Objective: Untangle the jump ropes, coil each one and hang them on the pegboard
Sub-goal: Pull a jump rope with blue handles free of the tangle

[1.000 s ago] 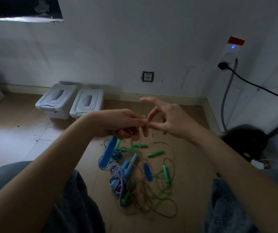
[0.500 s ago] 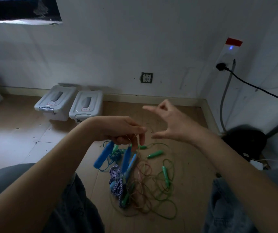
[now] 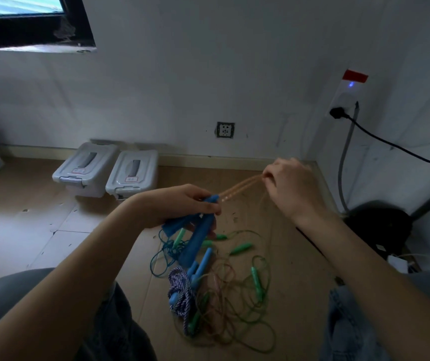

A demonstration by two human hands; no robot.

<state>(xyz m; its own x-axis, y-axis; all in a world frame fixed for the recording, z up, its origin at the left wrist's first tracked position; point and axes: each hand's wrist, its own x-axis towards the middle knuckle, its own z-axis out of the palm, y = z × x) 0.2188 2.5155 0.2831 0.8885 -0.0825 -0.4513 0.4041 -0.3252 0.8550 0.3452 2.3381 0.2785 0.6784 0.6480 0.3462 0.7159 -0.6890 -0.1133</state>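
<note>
- The left hand [image 3: 182, 204] has its fingers curled round two blue handles [image 3: 198, 238] held together; the handles point down and a little toward the person, and their upper ends stick out near the thumb.
- From these upper ends two strands of an orange cord [image 3: 242, 186] run up and to the right, side by side and pulled straight, to the right hand [image 3: 290, 186].
- The right hand pinches the strands between its fingers; the other fingers are bent, and how many of them touch the cord cannot be told.
- The long axis of the stretched part goes from the left hand, lower and nearer, to the right hand, higher and closer to the wall – so the right hand is the one at the free length of the cord.
- The rest of the jump ropes lie in a tangled pile [image 3: 216, 295] on the floor [image 3: 39, 243] below the hands, between the knees: green cords with green handles [image 3: 241, 248], a smaller blue pair, a purple-white twisted rope [image 3: 181, 285] and thin orange loops.
- Probably the orange rope is now being drawn out of the pile for coiling; its loops seem to cross the green ones, and this may catch.
- No pegboard is visible.
</note>
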